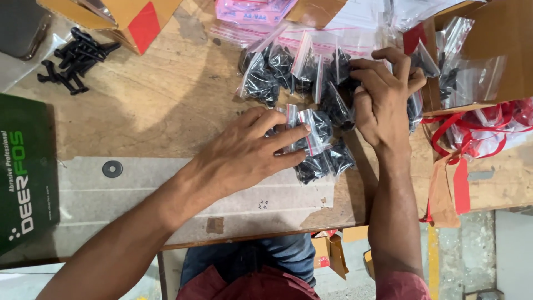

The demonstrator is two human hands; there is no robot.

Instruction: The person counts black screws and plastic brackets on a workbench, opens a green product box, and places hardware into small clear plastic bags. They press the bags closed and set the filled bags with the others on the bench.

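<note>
- A worn wooden workbench [166, 105] fills the view, part of it covered by a pale taped sheet of cardboard [183, 194], with grey floor showing below its edge.
- The left hand [244, 153] lies flat over a cluster of small clear zip bags packed with black screws [319, 147], fingers spread and pressing on them rather than clenched.
- The right hand [383, 91] has its fingers curled, pinching at one bag near the top of the same cluster; which bag exactly I cannot tell.
- A good number of bags are already filled and sealed, lying in a heap between the hands and up toward the pink-printed empty bags [255, 11].
- Loose black screws [75, 58] lie unbagged at the far left corner, so some packing looks left.
- An open cardboard box [488, 50] at the right holds more filled bags.
- A lone dark metal washer [112, 168] sits on the cardboard.
</note>
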